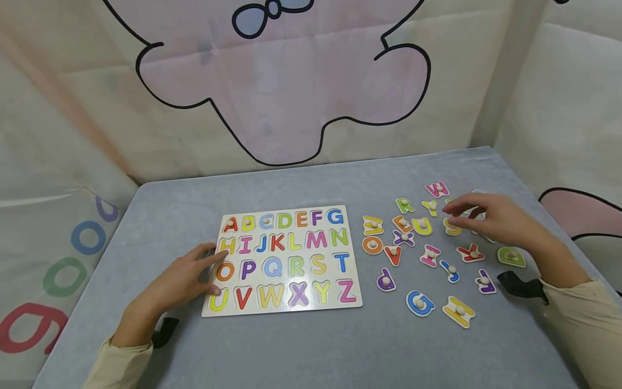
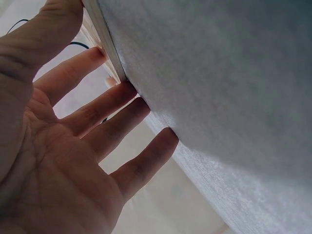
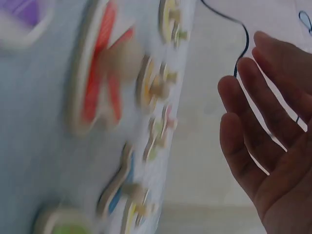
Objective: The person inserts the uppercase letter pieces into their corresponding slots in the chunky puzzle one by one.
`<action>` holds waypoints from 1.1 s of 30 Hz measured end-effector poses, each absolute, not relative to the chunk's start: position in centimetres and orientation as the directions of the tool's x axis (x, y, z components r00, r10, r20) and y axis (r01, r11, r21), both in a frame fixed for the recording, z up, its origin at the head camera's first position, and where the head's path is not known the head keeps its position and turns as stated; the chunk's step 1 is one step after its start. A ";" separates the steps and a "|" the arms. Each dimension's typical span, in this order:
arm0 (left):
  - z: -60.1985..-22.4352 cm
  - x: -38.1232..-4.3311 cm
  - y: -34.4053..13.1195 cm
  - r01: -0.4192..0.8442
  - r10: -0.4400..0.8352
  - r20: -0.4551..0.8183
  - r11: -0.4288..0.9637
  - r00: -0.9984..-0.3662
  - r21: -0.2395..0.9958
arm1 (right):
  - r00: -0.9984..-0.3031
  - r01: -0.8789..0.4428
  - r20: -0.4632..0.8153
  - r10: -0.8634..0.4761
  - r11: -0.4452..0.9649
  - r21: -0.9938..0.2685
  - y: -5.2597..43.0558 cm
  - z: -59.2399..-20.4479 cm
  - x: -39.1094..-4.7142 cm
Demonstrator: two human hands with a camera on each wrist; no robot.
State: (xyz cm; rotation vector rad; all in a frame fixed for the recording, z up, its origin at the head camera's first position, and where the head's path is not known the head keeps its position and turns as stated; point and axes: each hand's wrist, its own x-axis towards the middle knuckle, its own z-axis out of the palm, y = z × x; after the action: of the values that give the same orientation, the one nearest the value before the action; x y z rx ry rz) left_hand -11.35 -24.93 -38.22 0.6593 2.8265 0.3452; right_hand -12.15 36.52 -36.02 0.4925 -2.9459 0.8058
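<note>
A white alphabet puzzle board (image 1: pixel 353 273) with colored letter recesses lies on the table. My left hand (image 1: pixel 181 276) rests at its left edge, fingertips over the H and the thumb by the U. In the left wrist view, extended fingers (image 2: pixel 148 158) reach along the board's wooden side. Knobbed A (image 1: pixel 230 225), B (image 1: pixel 248 223) and C (image 1: pixel 266 221) pieces sit in the top row. My right hand (image 1: pixel 498 220) hovers over the loose letters at the right, fingers loosely bent and holding nothing. A yellow piece (image 1: pixel 452 229) lies below its fingertips, and a red K (image 3: pixel 92 73) lies nearby.
Several knobbed letters are spread right of the board, including an orange O (image 1: pixel 372 245), a blue G (image 1: pixel 420 304) and a green D (image 1: pixel 511 257). The grey table (image 1: pixel 311 351) meets a printed cloth backdrop (image 1: pixel 272 129) at the back.
</note>
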 end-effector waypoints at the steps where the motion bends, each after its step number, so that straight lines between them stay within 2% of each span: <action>1: -38.2 -11.3 -24.9 0.408 0.459 -0.155 0.871 -0.875 0.275 | -0.946 -0.321 0.133 -0.294 0.812 -0.487 37.1 -36.2 -11.9; 12: -38.5 -11.3 -24.8 0.388 0.440 -0.167 0.881 -0.882 0.270 | -0.945 -0.325 0.130 -0.300 0.830 -0.453 42.4 -36.8 -9.9; 19: -38.6 -11.3 -25.0 0.377 0.426 -0.172 0.889 -0.888 0.259 | -0.969 -0.221 0.004 -0.247 0.861 -0.459 45.2 -37.2 -9.3; 28: -38.8 -11.5 -25.1 0.375 0.422 -0.181 0.894 -0.888 0.247 | -0.947 -0.259 -0.047 -0.319 0.839 -0.478 47.2 -37.7 -9.0; 33: -38.7 -11.5 -25.0 0.372 0.420 -0.185 0.895 -0.888 0.246 | -0.915 -0.259 -0.139 -0.378 0.817 -0.514 48.0 -38.0 -9.0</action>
State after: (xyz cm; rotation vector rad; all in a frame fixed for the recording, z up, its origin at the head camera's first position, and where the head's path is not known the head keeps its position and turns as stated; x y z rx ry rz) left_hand -11.47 -25.00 -38.73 0.5998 2.8278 0.2998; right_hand -9.05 47.99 -37.96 0.5733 -3.2186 0.8534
